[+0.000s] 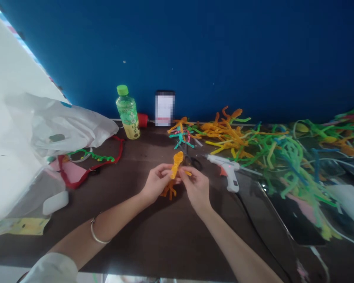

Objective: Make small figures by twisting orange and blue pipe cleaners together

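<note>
My left hand (pixel 157 182) and my right hand (pixel 196 188) meet over the dark brown table (pixel 153 239), both pinching a twisted orange pipe-cleaner figure (pixel 177 165). Its orange strands (pixel 168 191) hang below my fingers. Just beyond my hands lie black-handled scissors (pixel 191 162), partly hidden under teal and orange pipe cleaners (pixel 181 137). A white hot glue gun (pixel 225 169) rests to the right of my right hand, apart from it. A metal bangle (pixel 97 234) circles my left wrist.
A large heap of multicoloured pipe cleaners (pixel 283 165) spreads across the right side over a glossy dark sheet (pixel 268 208). At the back stand a green-capped bottle (pixel 127 114) and a pixelated phone (pixel 164 108). A white plastic bag (pixel 61 125) lies left, against a blue wall (pixel 177 47).
</note>
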Tool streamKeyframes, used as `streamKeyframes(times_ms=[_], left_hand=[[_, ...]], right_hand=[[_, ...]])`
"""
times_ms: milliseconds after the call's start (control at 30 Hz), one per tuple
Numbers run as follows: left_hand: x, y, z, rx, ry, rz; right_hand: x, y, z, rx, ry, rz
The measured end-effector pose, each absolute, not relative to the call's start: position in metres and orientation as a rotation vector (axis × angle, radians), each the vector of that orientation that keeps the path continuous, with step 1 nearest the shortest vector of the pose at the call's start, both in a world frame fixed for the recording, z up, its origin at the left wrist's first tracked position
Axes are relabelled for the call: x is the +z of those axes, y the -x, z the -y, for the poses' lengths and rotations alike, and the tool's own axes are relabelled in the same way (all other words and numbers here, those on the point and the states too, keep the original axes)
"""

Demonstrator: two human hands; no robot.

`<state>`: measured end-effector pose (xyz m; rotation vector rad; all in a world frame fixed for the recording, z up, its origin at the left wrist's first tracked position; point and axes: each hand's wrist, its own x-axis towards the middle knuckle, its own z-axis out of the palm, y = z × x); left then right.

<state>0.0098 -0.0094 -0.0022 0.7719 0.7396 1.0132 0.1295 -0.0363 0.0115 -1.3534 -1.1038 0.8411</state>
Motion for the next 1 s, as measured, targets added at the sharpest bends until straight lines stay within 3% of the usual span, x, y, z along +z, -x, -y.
streamKeyframes(times_ms=[367,700,1000], left_hand=[[0.005,-0.006,0.010,0.879,-0.607,-0.626],[0.002,-0.001,0.007,0.701,-0.526,-0.480],[0.005,0.002,0.008,0.510,-0.489,-0.325]], right_hand=[[0.016,-0.130,0.037,0.919,1.331,0.858],[0.014,-0.123,0.038,1.408,0.995,0.611],[0.016,-0.127,0.038,1.526,0.901,0.638]])
